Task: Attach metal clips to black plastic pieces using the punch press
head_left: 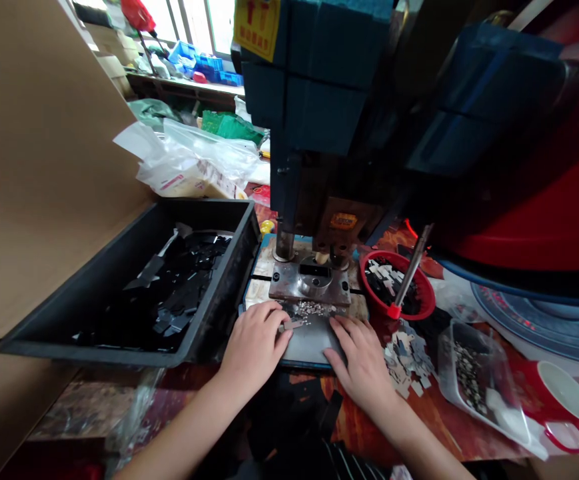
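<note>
Worktable [444, 420], reddish wood-grain top, crowded around the blue press [314, 107].
Press base stands mid-table. Deep black tray [225, 277] just left of it; tray's underside hidden. Right side: red basket [425, 293] near the base, loose pile of flat metal pieces [409, 357] spread straight on the tabletop in front of it, then clear plastic container [448, 370], red mug [524, 387] just beside that. Crumpled clear film [134, 413] at front left.

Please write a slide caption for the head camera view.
Left hand pinching a flat metal piece before a blue punch press, right hand opposite.
</note>
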### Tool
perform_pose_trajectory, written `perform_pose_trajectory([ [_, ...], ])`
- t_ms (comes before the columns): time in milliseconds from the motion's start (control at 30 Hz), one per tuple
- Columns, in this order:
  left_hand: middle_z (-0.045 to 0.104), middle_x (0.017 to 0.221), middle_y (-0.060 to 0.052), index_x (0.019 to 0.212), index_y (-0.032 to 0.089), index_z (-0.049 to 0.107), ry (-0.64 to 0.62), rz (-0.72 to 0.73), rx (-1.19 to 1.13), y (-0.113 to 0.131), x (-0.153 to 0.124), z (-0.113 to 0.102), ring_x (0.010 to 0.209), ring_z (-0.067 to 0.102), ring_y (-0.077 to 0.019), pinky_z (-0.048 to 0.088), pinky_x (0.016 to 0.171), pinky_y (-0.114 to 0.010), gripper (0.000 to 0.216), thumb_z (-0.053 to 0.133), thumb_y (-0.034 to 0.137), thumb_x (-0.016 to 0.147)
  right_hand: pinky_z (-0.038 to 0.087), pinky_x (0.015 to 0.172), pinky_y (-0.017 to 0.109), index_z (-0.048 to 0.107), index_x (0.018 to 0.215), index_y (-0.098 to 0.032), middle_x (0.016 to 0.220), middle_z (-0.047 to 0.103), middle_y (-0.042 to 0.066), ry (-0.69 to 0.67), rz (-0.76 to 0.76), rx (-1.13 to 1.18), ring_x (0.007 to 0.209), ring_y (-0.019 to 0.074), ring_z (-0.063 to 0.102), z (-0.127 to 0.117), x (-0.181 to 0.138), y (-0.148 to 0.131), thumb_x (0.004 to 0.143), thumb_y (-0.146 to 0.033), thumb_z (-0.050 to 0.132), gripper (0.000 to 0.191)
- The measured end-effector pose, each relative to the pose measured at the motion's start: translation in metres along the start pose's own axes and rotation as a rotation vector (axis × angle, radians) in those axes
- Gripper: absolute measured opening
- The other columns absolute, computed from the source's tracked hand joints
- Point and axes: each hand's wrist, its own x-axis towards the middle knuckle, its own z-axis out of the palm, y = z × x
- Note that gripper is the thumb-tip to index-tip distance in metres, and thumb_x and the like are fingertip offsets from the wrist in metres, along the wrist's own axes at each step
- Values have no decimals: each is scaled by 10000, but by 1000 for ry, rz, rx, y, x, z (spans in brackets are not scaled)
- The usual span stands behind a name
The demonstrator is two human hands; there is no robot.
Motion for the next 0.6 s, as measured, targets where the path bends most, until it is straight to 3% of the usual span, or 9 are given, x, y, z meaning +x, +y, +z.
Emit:
perform_pose_trajectory([
  [233, 616, 857, -30, 851, 214, 574, -55, 48, -138, 1, -3, 4, 853, 562, -215, 437, 773, -361, 82, 500, 182, 864, 341, 1019, 554, 599, 1091, -214, 1126, 615, 87, 51, -118, 58, 1144, 277, 501, 0, -13, 0, 866, -271, 562, 235],
  [400, 629, 938, -29, 992, 228, 600, 13, 42, -306, -2, 3, 3, 890, 582, -186, 457, 800, -328, 159, 474, 211, 897, 354, 1037, 536, 605, 998, -218, 969, 664, 36, 122, -233, 156, 1049, 217, 566, 8, -26, 0, 860, -144, 554, 164],
  [600, 613, 924, -27, 949, 226, 632, 48, -1, -464, 0, 10, 3, 864, 588, -166, 478, 771, -295, 154, 487, 219, 898, 370, 1031, 525, 600, 1013, -205, 959, 666, 38, 159, -175, 177, 1016, 212, 580, 14, -30, -5, 851, -122, 560, 186],
])
